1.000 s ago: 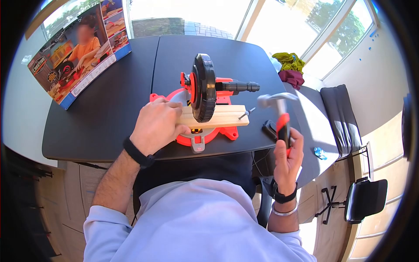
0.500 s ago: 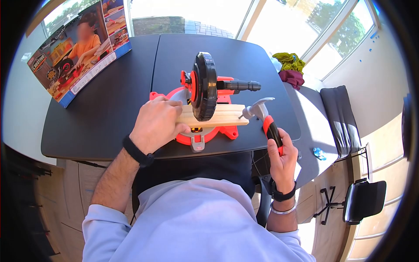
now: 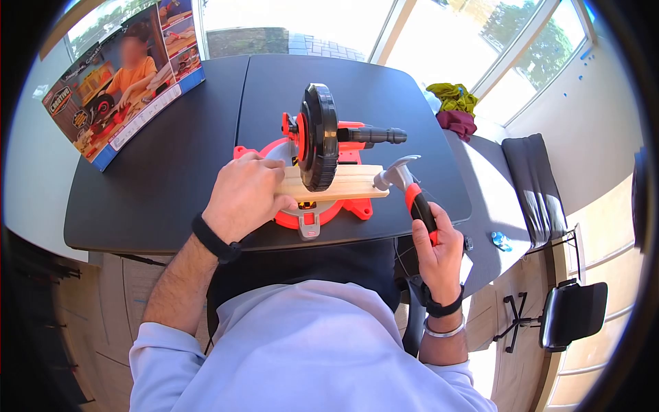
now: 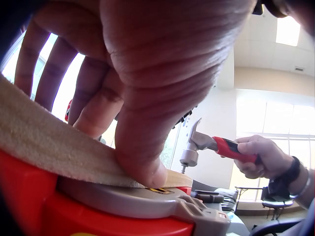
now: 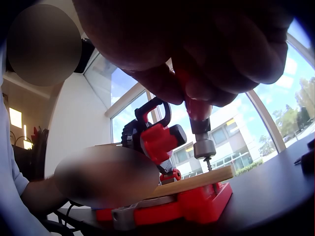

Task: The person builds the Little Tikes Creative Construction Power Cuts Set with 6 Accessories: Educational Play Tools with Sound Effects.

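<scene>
A light wooden board [image 3: 353,184] lies across the base of a red and black toy miter saw [image 3: 320,137]. My left hand [image 3: 247,185] grips the board's left part, thumb along the near edge and fingers over the far side. In my right hand [image 3: 439,250] is a claw hammer [image 3: 423,210] with a red and black handle, held around the grip. The hammer's grey head is right at the top of a screw [image 5: 208,163] that stands upright in the board's right end. Beneath the board, the red base [image 5: 199,206] shows in the right wrist view.
A large picture box [image 3: 130,89] stands at the table's back left. Green and maroon cloths [image 3: 453,110] lie on a side table at right, with a small bottle [image 3: 501,241] nearer me. Farther right are a black chair [image 3: 575,316] and windows behind.
The hammer has swung down and left from above the table's right side onto the screw, my right hand moving with it. My left hand and the board have stayed in place.
</scene>
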`<move>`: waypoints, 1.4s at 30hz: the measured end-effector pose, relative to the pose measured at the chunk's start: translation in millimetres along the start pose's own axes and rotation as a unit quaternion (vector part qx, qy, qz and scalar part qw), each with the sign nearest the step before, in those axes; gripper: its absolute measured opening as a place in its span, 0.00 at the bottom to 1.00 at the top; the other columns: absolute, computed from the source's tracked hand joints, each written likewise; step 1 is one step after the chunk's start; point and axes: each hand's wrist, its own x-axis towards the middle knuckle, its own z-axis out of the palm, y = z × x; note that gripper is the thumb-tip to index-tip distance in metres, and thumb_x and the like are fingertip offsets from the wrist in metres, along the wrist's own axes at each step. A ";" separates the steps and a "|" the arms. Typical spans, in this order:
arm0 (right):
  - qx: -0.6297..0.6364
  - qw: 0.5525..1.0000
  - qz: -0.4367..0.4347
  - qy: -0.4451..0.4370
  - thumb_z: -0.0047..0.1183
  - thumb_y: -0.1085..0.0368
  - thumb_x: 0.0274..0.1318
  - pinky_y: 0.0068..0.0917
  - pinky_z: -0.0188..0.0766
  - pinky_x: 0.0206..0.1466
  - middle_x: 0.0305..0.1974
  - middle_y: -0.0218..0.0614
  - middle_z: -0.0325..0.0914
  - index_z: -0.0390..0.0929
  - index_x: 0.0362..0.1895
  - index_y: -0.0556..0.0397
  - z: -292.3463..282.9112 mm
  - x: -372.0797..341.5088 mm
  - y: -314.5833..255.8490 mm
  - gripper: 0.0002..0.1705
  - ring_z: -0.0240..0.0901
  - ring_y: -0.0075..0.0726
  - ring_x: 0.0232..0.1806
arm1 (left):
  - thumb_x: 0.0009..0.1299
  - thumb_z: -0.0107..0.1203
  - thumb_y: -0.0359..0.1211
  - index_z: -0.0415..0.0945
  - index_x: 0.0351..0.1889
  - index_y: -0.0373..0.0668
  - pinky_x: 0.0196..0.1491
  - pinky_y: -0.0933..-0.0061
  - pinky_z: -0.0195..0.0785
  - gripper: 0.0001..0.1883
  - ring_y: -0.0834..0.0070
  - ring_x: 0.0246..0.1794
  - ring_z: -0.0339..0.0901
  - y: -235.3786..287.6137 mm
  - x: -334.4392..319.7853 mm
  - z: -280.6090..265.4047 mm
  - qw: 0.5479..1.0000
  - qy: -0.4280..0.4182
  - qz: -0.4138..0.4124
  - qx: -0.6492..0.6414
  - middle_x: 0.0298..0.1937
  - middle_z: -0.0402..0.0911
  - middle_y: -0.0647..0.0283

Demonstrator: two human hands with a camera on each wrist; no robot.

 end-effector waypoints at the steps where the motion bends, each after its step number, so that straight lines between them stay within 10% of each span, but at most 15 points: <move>1: -0.003 1.000 0.000 -0.002 0.61 0.61 0.70 0.29 0.72 0.31 0.24 0.40 0.77 0.79 0.60 0.60 1.2 -0.6 0.0 0.21 0.76 0.33 0.23 | 0.59 0.76 0.49 0.87 0.50 0.33 0.54 0.56 0.79 0.30 0.56 0.51 0.83 0.4 -0.1 -0.2 1.000 -0.001 -0.002 -0.001 0.48 0.90 0.55; 42: -0.022 1.000 -0.017 -0.001 0.63 0.61 0.68 0.45 0.76 0.34 0.30 0.51 0.81 0.76 0.61 0.57 8.8 -2.0 5.8 0.22 0.82 0.62 0.31 | 0.63 0.72 0.51 0.87 0.43 0.40 0.48 0.56 0.78 0.24 0.57 0.44 0.84 5.0 1.7 14.9 0.997 0.062 0.038 -0.019 0.51 0.90 0.62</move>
